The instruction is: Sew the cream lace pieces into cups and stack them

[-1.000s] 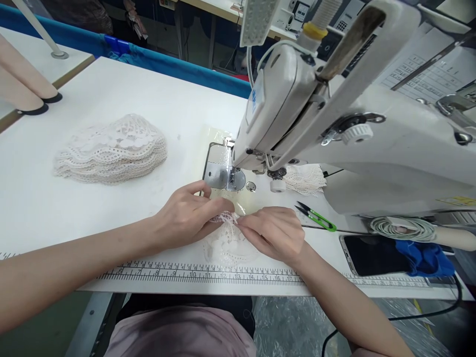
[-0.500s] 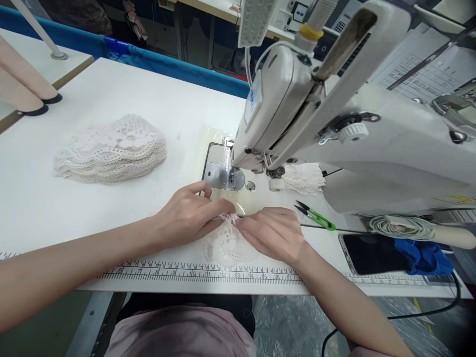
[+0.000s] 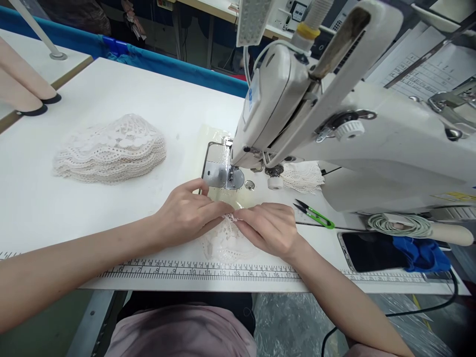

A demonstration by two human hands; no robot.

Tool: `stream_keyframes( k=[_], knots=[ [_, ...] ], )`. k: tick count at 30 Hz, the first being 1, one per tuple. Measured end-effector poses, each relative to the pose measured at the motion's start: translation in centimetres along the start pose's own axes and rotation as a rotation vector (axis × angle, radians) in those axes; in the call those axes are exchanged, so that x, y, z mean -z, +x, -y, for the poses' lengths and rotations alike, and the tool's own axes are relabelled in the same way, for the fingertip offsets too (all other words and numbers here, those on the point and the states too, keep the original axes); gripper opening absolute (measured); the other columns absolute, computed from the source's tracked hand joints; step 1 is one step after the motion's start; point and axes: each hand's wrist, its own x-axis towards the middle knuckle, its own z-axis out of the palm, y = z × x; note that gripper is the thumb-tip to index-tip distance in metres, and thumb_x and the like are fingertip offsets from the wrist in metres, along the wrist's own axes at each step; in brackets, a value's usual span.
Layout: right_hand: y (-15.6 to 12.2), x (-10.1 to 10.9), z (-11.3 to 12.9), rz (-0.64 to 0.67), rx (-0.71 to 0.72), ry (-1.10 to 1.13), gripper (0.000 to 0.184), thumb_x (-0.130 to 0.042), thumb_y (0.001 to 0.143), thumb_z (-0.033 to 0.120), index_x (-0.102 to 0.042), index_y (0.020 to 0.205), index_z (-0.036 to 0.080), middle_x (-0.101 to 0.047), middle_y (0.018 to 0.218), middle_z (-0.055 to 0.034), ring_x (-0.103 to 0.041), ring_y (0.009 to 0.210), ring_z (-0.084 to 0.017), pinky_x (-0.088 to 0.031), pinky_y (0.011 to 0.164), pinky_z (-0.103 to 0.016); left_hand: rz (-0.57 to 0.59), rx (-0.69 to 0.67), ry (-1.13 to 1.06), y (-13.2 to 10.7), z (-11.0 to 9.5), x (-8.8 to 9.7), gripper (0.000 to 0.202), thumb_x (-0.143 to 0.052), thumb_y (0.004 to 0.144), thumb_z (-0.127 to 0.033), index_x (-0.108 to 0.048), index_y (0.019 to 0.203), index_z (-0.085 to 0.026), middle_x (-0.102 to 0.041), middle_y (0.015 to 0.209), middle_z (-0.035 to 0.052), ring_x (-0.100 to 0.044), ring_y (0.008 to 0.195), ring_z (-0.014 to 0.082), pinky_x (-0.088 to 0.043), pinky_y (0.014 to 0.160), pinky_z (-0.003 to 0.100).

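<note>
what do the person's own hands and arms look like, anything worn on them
The left hand and right hand are bare, with no gloves, rings or watch in view. Both forearms are uncovered and slender, without visible bands or markings. A bit of dusty-pink sleeve shows at the bottom edge by the right arm, close in colour to the top.

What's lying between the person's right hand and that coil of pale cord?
Green-handled snips lie on the white tabletop between the right hand and the coil; the head view shows this.
</note>
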Motion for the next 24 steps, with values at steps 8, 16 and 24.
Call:
stream_keyframes(
  k=[8, 16, 24],
  knots=[
    [0.24, 0.16, 0.29, -0.015, 0.035, -0.03, 0.014, -0.069, 0.083, 0.008, -0.059, 0.088, 0.016, -0.066, 0.06, 0.006, -0.056, 0.05, -0.006, -0.04, 0.047, -0.023, -0.032, -0.005, 0.02, -0.09, 0.06, 0.04, 0.008, -0.059, 0.092, -0.011, -0.062, 0.098, -0.015, -0.071, 0.065, -0.0054, -0.061, 0.049, 0.007, -0.048, 0.067, 0.027],
    [0.08, -0.1, 0.18, 0.013, -0.024, 0.004, 0.005, -0.063, 0.09, 0.015, -0.061, 0.094, 0.012, -0.064, 0.058, 0.0041, -0.052, 0.048, -0.007, -0.039, 0.046, -0.024, -0.033, 0.001, 0.046, 0.03, -0.09, 0.21, 0.009, -0.059, 0.09, -0.01, -0.063, 0.096, -0.015, -0.069, 0.061, -0.0069, -0.058, 0.046, 0.007, -0.047, 0.066, 0.027],
    [-0.13, 0.0, 0.2, -0.02, 0.044, -0.038, 0.009, -0.072, 0.082, 0.008, -0.065, 0.086, 0.012, -0.063, 0.059, 0.0049, -0.052, 0.05, -0.005, -0.038, 0.047, -0.024, -0.026, 0.009, 0.046, -0.03, -0.08, 0.19, 0.008, -0.059, 0.091, -0.012, -0.063, 0.096, -0.016, -0.072, 0.065, -0.0064, -0.06, 0.048, 0.0067, -0.047, 0.067, 0.027]
  ],
)
